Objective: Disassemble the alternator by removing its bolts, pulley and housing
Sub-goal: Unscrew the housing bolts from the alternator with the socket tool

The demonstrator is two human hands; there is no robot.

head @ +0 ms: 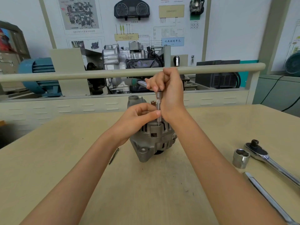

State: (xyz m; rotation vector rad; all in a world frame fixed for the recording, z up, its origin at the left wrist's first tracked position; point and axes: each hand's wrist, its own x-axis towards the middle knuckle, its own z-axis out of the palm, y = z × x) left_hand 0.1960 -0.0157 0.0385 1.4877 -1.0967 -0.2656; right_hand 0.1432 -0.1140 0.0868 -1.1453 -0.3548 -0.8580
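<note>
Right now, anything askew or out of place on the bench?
Nothing stands out. The alternator sits steady on the table; the right hand holds the driver upright on a housing bolt, the left hand pinching its shaft. Ratchet and socket lie apart, right.

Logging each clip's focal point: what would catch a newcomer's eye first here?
Dead centre, the grey cast-metal alternator stands on the beige table, a slim steel driver shaft planted upright in its top. The right hand grips the tool's handle above; the left hand pinches the shaft. A chrome ratchet wrench lies far right.
</note>
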